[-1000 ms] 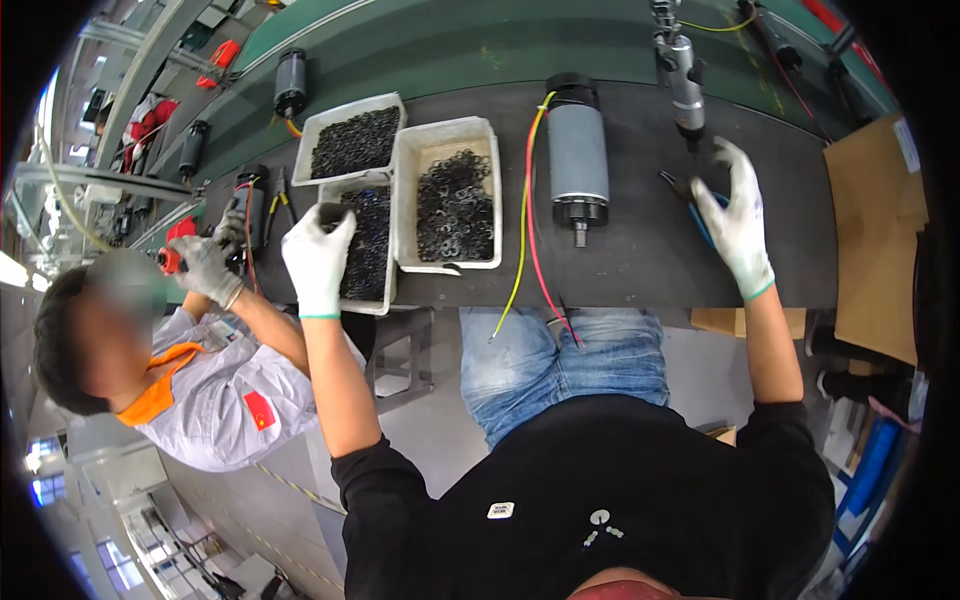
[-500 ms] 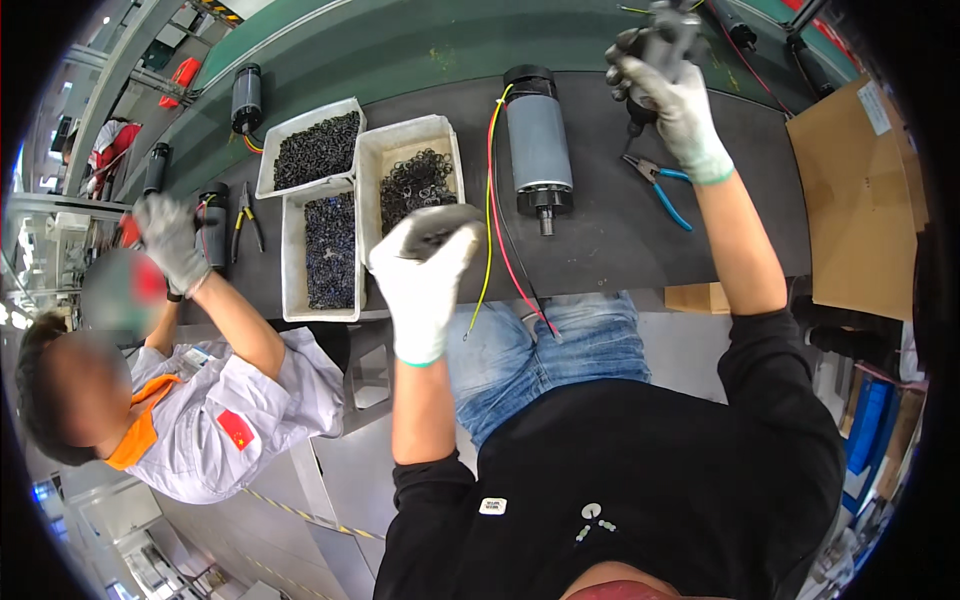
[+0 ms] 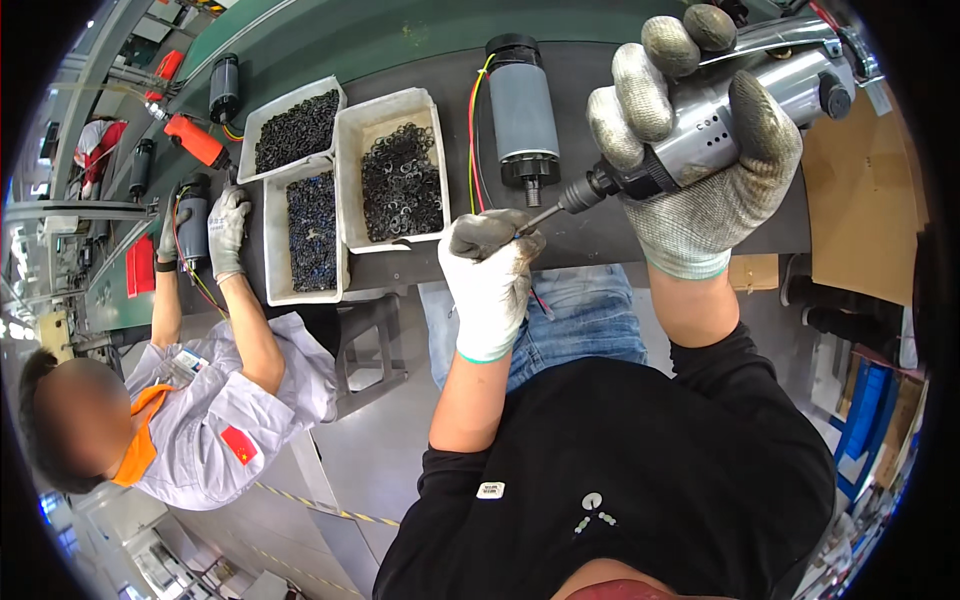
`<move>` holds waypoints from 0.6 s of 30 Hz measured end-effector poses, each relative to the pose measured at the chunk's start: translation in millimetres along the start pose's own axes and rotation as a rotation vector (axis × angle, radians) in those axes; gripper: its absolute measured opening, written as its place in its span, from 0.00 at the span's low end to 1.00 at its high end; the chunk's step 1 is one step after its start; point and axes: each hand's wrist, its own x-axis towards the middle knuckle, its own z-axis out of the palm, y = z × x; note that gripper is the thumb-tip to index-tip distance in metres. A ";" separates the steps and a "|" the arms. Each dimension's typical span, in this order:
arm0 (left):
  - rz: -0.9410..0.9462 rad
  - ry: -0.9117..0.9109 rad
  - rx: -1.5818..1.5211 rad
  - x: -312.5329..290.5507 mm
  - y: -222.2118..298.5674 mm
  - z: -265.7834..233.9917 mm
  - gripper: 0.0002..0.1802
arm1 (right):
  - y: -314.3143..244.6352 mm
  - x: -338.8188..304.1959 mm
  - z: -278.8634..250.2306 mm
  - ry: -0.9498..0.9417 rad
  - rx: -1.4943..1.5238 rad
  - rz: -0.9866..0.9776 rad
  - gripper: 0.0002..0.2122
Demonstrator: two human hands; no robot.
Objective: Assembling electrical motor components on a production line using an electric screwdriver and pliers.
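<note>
My gloved right hand (image 3: 700,150) is wrapped around a silver air screwdriver (image 3: 700,125) with a lever along its body and a black collar at the front. Its thin bit (image 3: 540,220) points down to the left and ends at the fingertips of my left hand (image 3: 490,270). That hand, in a white glove with darkened fingers, is closed in a pinch at the bit's tip; whatever small thing it holds is too hidden to name. Just beyond the bit lies a grey cylindrical motor (image 3: 525,110) with black ends, a short shaft toward me and coloured wires.
Left of the motor stand white bins of black rings (image 3: 430,100), small dark screws (image 3: 340,240) and other small black parts (image 3: 250,165). A cardboard box (image 3: 860,200) is at the right. A co-worker (image 3: 240,390) at the left handles another motor (image 3: 194,225) beside a red-orange power tool (image 3: 195,140).
My right hand has brought the screwdriver down and closer. My left hand has left the bins, moving right to meet the bit's tip. The co-worker's hands have shifted onto a motor.
</note>
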 end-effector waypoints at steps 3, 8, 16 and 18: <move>-0.015 0.091 0.088 1.9 2.8 -0.3 0.16 | 2.4 0.6 -3.6 0.022 -0.020 -0.006 0.19; 0.066 0.130 0.435 -0.3 10.6 -2.5 0.17 | 1.7 -7.7 -6.8 0.048 -0.054 -0.024 0.19; 0.110 0.112 0.629 -26.2 19.0 28.9 0.17 | -29.7 -15.8 -20.2 -0.270 -0.175 -0.006 0.20; 0.091 0.133 0.626 -33.4 18.9 34.5 0.16 | -41.4 -16.8 -29.6 -0.406 -0.236 0.006 0.20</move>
